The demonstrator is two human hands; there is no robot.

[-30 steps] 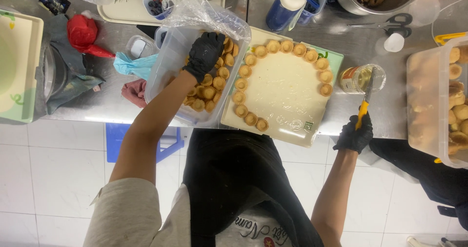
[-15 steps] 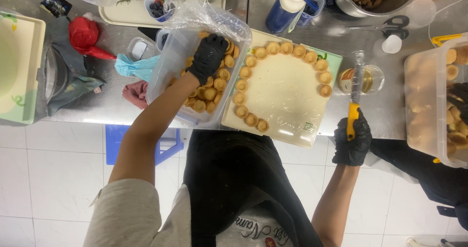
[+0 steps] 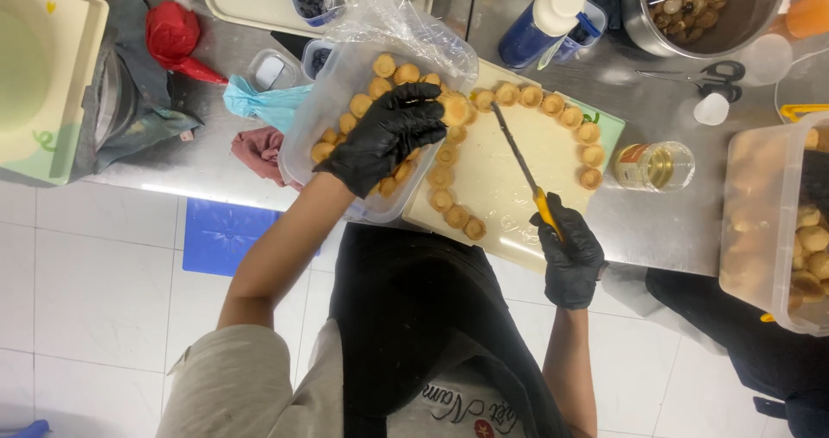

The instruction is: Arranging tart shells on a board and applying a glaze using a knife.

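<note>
The right hand now grips a knife by its yellow handle, fingers closed round it, and the long blade lies flat across the pale cutting board, tip pointing away toward the far row of small round pastry shells. A second ago this hand hung off the near edge of the table with the knife upright beside a glass jar; half a second ago it was lifting the blade. So the knife has swung in from the right and come down over the board's bare middle.

The left hand, in a black glove, has shifted too: it was deep in the clear plastic tub of shells, and now its fingers are curled closed on one shell at the tub's edge, just at the board's far left corner. That shell sits close beyond the knife tip.

Judging by this, shell and blade are being brought together, while the ring of shells along the board's edges stands as it did.
</note>
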